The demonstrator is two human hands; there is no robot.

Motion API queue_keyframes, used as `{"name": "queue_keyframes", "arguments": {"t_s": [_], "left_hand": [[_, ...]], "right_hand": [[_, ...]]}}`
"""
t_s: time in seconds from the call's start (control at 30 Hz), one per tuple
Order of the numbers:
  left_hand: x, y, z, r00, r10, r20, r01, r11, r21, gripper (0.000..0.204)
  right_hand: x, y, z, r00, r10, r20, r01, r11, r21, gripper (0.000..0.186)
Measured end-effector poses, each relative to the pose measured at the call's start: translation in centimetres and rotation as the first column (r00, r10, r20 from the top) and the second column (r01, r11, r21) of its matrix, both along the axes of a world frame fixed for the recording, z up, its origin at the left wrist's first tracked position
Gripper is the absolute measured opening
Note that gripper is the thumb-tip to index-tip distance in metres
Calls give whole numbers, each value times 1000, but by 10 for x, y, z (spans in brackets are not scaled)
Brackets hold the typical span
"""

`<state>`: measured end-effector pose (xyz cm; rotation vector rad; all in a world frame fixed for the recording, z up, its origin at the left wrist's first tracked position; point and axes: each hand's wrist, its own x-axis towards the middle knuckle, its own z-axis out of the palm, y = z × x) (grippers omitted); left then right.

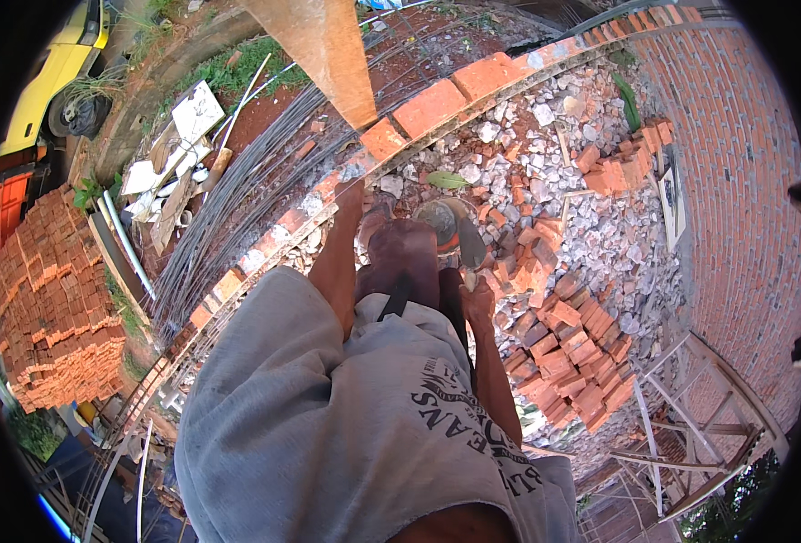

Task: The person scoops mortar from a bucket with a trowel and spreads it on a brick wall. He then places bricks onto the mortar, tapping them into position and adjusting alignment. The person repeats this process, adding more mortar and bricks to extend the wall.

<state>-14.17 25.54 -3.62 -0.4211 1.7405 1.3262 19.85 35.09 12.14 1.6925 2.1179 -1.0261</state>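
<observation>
My right hand [478, 300] is closed round the handle of a trowel, whose grey pointed blade [471, 241] hangs beside a round mortar bucket [438, 215]. The bucket is partly hidden behind the blade and my legs. My left hand [351, 192] reaches the top of a curving brick wall [294, 220], at a patch of grey mortar. Its fingers are too small and hidden to make out. Just beyond it, several orange bricks [431, 109] lie in a row along the wall top. A wide tan plank or post [324, 50] comes down close to the nearest brick.
Broken rubble [545, 136] covers the ground right of the wall, with a loose brick heap [577, 353]. A metal scaffold frame [690, 425] stands lower right by a tall brick wall [735, 181]. Left are steel rods [228, 213], a big brick stack [47, 308] and a yellow truck [57, 72].
</observation>
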Motion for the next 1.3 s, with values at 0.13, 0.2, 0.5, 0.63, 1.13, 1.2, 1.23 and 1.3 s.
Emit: {"name": "queue_keyframes", "arguments": {"t_s": [0.13, 0.2, 0.5, 0.63, 1.13, 1.2, 1.23, 1.3], "left_hand": [[26, -47, -46, -189, -780, -596, 448, 472, -760, 18], [40, -62, -67, 215, -759, -614, 522, 621, -585, 25], [79, -123, -58, 219, -854, -472, 472, 516, -715, 13], [86, -146, -43, -77, -943, -324, 532, 236, -813, 18], [84, -124, -17, 481, -791, -377, 640, 611, -465, 36], [76, -111, -16, 169, -875, -453, 662, 441, -605, 25], [72, -105, -16, 88, -858, -506, 528, 471, -707, 19], [64, -94, -18, 168, -839, -518, 604, 503, -618, 19]], "right_hand": [[24, 7, 0, 997, 62, -50, -64, 997, -41, 35], [36, 18, 0, 998, -58, -22, 50, 963, -264, 28], [72, 53, 4, 998, 20, -61, -39, 942, -334, 18], [77, 61, 4, 991, -125, -52, 92, 905, -414, 17], [174, 9, 2, 962, 217, -163, -246, 951, -185, 26], [199, -5, -11, 919, 385, -88, -393, 914, -101, 35], [209, -10, -16, 941, 332, -73, -339, 932, -129, 36], [224, -20, -24, 970, 240, -47, -245, 954, -174, 37]]}}
